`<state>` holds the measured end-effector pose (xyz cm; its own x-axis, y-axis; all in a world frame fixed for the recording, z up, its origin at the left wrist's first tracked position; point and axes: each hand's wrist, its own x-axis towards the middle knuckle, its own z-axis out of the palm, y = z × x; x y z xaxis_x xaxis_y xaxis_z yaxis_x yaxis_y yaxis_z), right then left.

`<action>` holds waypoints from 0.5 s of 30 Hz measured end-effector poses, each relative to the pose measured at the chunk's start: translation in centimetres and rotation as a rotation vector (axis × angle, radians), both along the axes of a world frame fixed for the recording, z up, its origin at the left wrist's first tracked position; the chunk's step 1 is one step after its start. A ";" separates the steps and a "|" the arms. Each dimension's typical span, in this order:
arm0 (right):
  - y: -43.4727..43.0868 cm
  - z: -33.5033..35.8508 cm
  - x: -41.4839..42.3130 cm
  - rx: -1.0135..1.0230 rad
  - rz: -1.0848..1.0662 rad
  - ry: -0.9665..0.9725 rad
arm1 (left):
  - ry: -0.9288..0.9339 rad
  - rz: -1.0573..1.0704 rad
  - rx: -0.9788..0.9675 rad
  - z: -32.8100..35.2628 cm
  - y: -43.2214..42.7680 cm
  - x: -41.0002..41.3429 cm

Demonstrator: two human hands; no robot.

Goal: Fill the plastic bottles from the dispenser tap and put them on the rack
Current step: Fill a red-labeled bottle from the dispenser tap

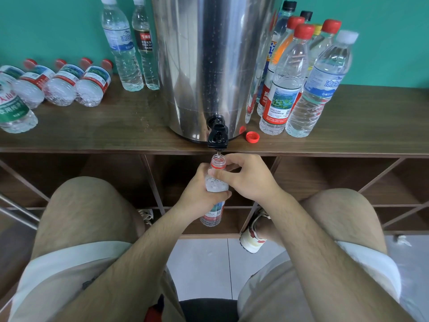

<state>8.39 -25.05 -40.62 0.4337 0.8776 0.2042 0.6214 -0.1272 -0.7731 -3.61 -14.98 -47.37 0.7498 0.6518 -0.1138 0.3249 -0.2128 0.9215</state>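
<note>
Teal wall, brown bench (116, 126) across mid-frame. Centre, below its edge, the bottle (216, 185) sits under the tap (217, 135): my left grip (197, 194) wraps its body, right grip (246, 180) pinches the neck. Thin plastic, likely squashy and slick; I'd trust the stiffer neck.

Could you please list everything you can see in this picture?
Rack: one, brown wood, across the middle.
Dispenser: one, steel, centre of the top.
Tap: one, black, dispenser's base.
Held bottle: one, clear, uncapped, under tap.
Loose cap: one, red, right of tap.
Lying bottles: about five, mostly red-capped, left.
Left upright bottles: two, white-capped.
Right upright bottles: about seven, mixed caps.
Left hand: grips held bottle's body.
Right hand: pinches its neck.
</note>
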 end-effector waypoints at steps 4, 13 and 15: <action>0.0 0.0 0.0 -0.002 0.000 -0.001 | 0.000 -0.001 0.006 -0.4 0.2 0.1; -0.1 0.0 -0.1 -0.007 0.009 0.012 | -0.006 0.000 -0.003 -0.8 0.3 0.1; -0.1 0.0 -0.1 -0.011 0.008 0.009 | 0.000 0.001 0.000 -0.7 0.3 0.1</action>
